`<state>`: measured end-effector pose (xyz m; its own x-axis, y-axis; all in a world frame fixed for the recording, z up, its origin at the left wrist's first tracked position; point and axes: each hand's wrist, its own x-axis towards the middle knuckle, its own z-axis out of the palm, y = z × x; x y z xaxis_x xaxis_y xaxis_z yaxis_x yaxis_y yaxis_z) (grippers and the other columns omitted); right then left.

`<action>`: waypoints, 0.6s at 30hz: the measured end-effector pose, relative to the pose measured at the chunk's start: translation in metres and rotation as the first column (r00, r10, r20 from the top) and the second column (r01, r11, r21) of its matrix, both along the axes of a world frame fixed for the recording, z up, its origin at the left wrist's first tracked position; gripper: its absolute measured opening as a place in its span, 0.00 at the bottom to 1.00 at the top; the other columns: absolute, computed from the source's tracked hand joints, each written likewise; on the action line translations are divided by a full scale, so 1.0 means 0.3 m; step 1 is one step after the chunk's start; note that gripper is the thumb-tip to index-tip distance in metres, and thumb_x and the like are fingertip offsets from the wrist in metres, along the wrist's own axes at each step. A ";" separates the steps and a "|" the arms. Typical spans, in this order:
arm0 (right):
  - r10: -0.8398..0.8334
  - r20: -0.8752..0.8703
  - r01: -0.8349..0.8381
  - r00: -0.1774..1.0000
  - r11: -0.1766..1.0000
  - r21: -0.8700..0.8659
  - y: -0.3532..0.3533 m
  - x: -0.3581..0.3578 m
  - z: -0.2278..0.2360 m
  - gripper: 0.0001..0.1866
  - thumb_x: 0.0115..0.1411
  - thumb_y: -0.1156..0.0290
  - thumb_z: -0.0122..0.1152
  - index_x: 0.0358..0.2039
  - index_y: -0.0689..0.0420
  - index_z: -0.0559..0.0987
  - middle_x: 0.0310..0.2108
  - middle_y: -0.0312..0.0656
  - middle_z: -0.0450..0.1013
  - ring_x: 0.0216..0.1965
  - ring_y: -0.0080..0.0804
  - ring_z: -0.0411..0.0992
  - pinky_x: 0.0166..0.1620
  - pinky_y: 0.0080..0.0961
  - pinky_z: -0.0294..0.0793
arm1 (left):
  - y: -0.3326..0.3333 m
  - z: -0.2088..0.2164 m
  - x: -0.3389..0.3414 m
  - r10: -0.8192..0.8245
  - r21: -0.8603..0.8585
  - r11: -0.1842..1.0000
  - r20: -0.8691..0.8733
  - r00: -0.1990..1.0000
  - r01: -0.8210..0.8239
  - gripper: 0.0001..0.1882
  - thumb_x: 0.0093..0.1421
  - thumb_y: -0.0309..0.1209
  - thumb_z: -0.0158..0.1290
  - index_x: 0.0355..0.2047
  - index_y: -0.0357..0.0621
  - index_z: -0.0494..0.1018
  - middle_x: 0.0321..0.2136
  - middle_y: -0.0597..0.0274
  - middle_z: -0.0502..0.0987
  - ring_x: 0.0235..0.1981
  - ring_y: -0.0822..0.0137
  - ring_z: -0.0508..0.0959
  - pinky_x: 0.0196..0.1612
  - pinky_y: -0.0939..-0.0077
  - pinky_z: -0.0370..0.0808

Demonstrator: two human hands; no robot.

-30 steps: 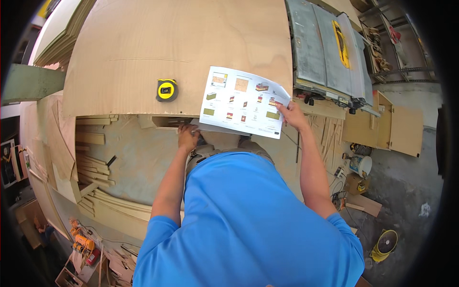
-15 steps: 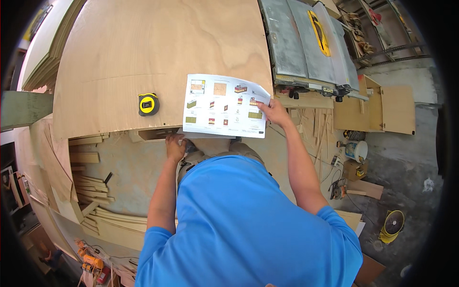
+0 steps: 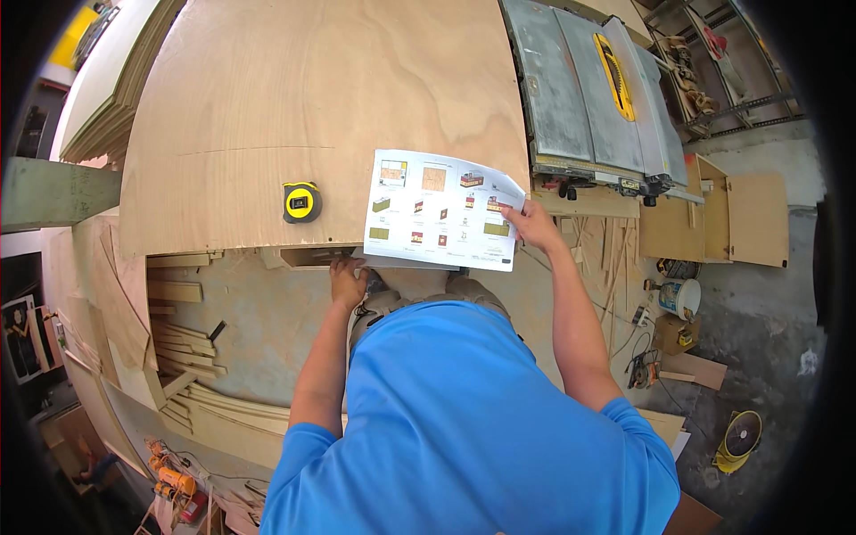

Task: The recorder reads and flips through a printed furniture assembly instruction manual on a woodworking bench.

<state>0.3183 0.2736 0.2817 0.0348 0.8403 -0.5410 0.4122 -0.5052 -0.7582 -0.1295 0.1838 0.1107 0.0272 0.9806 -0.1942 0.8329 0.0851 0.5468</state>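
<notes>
My right hand pinches the right edge of a printed sheet of paper, thumb on top. Rows of small coloured furniture drawings cover the sheet, which overlaps the near edge of a large plywood panel. Below it a second pale sheet shows as a narrow strip, mostly hidden. At that strip's left end, just off the panel's near edge, the fingers of my left hand are curled round it; their tips are partly hidden. A black and yellow tape measure lies on the panel, left of the paper.
A table saw with a yellow blade insert adjoins the panel on the right. Plywood strips lie at lower left, beside stacked boards. On the right floor are an open cabinet, a white bucket and a yellow fan.
The whole view has shifted, so everything sits slightly farther right and lower. Both hands keep their places on the paper, and the tape measure stays put on the panel.
</notes>
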 end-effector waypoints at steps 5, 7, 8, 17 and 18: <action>-0.026 -0.053 0.027 0.998 1.000 0.015 -0.002 -0.019 0.020 0.16 0.69 0.63 0.62 0.45 0.64 0.83 0.26 0.35 0.77 0.20 0.20 0.69 0.24 0.22 0.70 | -0.004 -0.009 -0.009 0.005 0.062 0.998 0.038 0.999 -0.008 0.14 0.61 0.38 0.61 0.45 0.48 0.83 0.50 0.50 0.80 0.62 0.44 0.67 0.70 0.52 0.57; -0.030 -0.065 0.031 0.997 0.999 0.017 0.003 -0.022 0.027 0.16 0.69 0.63 0.62 0.45 0.64 0.83 0.26 0.35 0.77 0.20 0.19 0.68 0.24 0.22 0.69 | -0.008 0.000 0.000 0.016 0.067 0.998 0.040 0.999 -0.019 0.14 0.61 0.38 0.60 0.45 0.47 0.83 0.50 0.50 0.80 0.61 0.44 0.68 0.70 0.52 0.57; -0.033 -0.051 0.032 0.998 0.999 -0.009 0.003 -0.025 0.039 0.16 0.69 0.63 0.62 0.45 0.64 0.83 0.26 0.35 0.77 0.20 0.19 0.67 0.24 0.21 0.69 | -0.005 0.001 -0.001 0.027 0.074 0.997 0.043 0.999 -0.031 0.14 0.61 0.39 0.60 0.44 0.47 0.83 0.50 0.49 0.80 0.61 0.44 0.68 0.69 0.52 0.57; -0.030 -0.080 0.030 0.996 1.000 -0.004 -0.010 -0.009 0.005 0.14 0.69 0.65 0.63 0.47 0.62 0.83 0.28 0.34 0.78 0.20 0.18 0.68 0.23 0.19 0.68 | -0.021 0.022 -0.005 0.026 -0.058 0.998 0.056 0.998 -0.023 0.17 0.62 0.39 0.56 0.48 0.49 0.82 0.55 0.50 0.78 0.66 0.41 0.63 0.72 0.52 0.56; -0.031 -0.081 0.032 0.996 0.999 0.007 0.009 -0.007 0.011 0.15 0.69 0.63 0.63 0.47 0.61 0.83 0.28 0.34 0.78 0.20 0.17 0.68 0.23 0.19 0.69 | -0.024 0.018 -0.005 0.022 -0.047 0.999 0.059 0.998 -0.019 0.17 0.62 0.39 0.56 0.48 0.49 0.82 0.55 0.50 0.78 0.66 0.41 0.63 0.72 0.52 0.56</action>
